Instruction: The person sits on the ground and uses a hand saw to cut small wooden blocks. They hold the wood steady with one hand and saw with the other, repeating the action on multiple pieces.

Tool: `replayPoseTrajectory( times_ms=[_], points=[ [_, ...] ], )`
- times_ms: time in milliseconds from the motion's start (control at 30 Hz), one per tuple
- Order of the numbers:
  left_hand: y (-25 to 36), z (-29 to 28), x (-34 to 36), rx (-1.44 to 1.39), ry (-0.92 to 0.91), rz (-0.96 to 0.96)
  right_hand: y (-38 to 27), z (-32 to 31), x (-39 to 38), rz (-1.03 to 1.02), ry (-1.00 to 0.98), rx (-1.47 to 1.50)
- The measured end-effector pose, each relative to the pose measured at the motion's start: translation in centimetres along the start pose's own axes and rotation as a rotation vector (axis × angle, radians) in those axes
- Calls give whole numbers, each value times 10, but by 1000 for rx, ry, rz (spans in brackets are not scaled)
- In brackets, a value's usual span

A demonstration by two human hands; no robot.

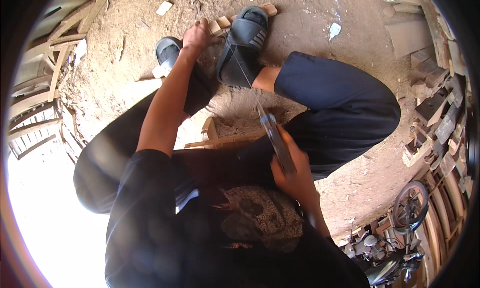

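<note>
My left hand (196,38) grips the left part of a pale wood piece (221,24) lying on the ground, its fingers curled at the wood. My right sandalled foot (242,48) rests on that wood, right of the hand. My right hand (295,160) is wrapped round the handle of a saw (278,144), held above my lap. Its thin blade runs diagonally up toward the wood beside my left hand; whether it touches cannot be told. My left sandal (167,50) is just left of my left forearm.
Short wood offcuts (209,130) lie between my legs and scraps (425,108) pile up at the right. A motorcycle (380,253) stands at lower right. Wooden framing (70,23) is at upper left, above bright glare. A small pale scrap (164,8) lies on the dirt ground (325,8).
</note>
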State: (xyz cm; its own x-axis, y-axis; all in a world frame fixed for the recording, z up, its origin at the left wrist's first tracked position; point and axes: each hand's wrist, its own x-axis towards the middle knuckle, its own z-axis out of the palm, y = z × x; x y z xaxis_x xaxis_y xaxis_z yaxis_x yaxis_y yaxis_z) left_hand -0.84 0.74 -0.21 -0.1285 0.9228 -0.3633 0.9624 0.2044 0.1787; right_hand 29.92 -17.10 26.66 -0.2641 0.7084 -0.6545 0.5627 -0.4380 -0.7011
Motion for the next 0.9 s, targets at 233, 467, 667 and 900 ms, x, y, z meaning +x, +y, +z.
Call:
replayPoseTrajectory(
  times_ms=[233, 467, 667, 900],
  points=[
    [8, 3, 3, 15, -30, -21, -3, -5, 36, 13, -89, -37],
    [10, 7, 0, 27, 19, -32, -18, -10, -12, 32, -19, -2],
    [0, 7, 6, -20, 16, -14, -10, 1, 6, -185, 82, -43],
    [-7, -6, 14, -117, -206, 44, -18, -6, 14, -154, 52, -61]
  ],
)
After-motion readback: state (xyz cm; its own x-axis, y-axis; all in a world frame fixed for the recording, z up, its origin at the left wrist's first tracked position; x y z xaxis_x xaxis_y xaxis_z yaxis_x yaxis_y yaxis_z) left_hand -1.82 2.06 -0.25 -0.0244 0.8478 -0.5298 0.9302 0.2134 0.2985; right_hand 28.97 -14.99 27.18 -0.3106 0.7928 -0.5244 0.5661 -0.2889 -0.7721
